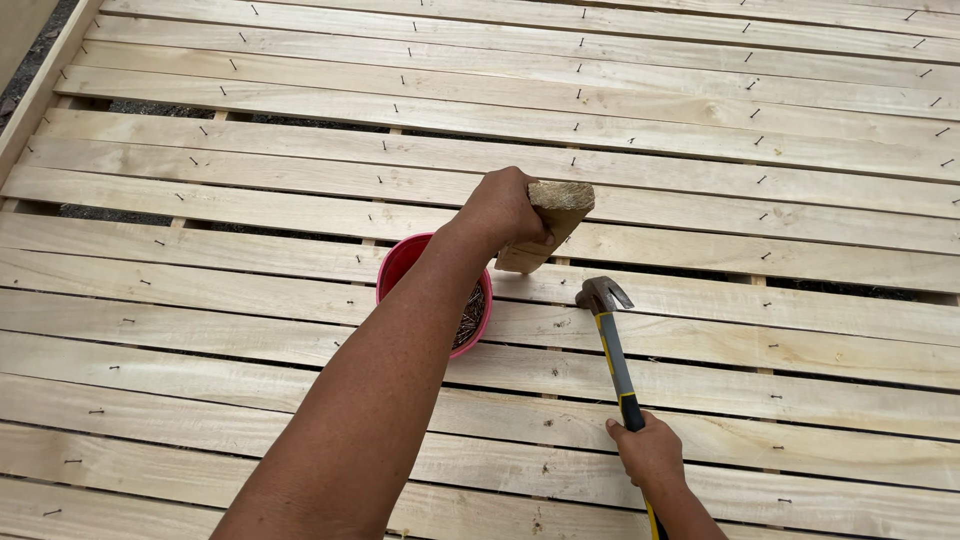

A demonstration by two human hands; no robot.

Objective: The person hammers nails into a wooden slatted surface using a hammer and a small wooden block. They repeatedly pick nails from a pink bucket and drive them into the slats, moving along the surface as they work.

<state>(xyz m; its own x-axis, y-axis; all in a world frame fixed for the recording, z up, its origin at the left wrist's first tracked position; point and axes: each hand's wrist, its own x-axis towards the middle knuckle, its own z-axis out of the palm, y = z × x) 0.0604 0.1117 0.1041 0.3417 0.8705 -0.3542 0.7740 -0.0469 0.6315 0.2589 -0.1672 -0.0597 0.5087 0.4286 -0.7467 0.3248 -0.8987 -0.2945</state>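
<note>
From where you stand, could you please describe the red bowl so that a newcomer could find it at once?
Look at the wide deck of pale wooden slats. Near its middle, under the left forearm, sits the red bowl, left of the hammer. It is the only round, coloured thing there, and it holds a heap of nails.

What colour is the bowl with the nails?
The bowl is red-pink, seen from the head camera.

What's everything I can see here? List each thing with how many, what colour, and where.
Planks: many, pale wood, laid side by side across the whole view
Nails: many, dark, standing partly driven in rows along the planks
Bowl: one, red, holding nails, centre, partly behind the left forearm
Wood block: one, pale, in the left hand
Hammer: one, yellow-and-black handle, head near a plank
Left hand: gripping the block
Right hand: gripping the hammer handle
</note>
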